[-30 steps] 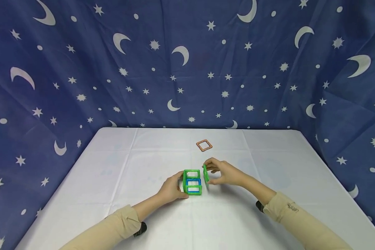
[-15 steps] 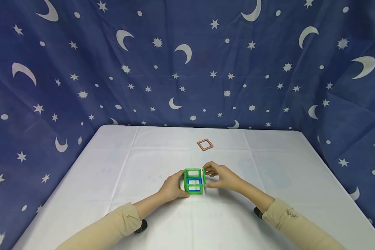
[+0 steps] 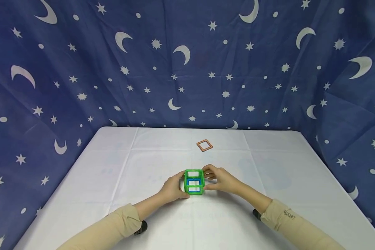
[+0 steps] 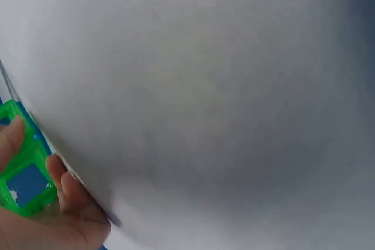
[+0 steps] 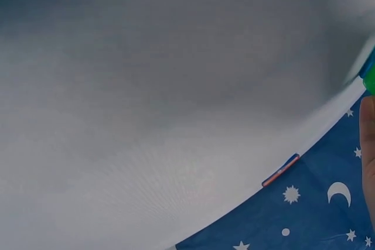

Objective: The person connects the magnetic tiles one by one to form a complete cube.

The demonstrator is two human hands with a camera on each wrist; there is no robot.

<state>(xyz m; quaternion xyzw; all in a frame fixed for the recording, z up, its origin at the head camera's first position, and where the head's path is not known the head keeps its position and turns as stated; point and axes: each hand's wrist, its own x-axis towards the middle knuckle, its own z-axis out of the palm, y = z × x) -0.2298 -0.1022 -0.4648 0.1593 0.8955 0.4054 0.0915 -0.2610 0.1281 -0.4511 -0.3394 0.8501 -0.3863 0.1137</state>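
Green-and-blue frame box [image 3: 194,186]: located just below ctr. of the head view, on white-covered counter [image 3: 150,156]; upright, top uncovered, green side walls, blue frame at base. L hand [image 3: 171,189]: clamped on box's left side, thumb at near corner, fingers toward far edge; left wrist view, lower-left corner, confirms contact. R hand [image 3: 223,180]: clamped on right wall, thumb at near end, fingertip at far end; right wrist view gives only a finger at right edge, so full grip n/a from there. Orange frame [image 3: 207,149] lies flat, upper-mid counter, well apart from both hands. Handling (est.): light, stiff, prob. plastic; smooth, so may slip a bit. Panels unlikely to break, but joints prob. the weak pt., liable to fold or part if squeezed unevenly. Rec. hold: low on opposing walls, nr. corners, gentle equal pressure; avoid lifting by one top bar only.
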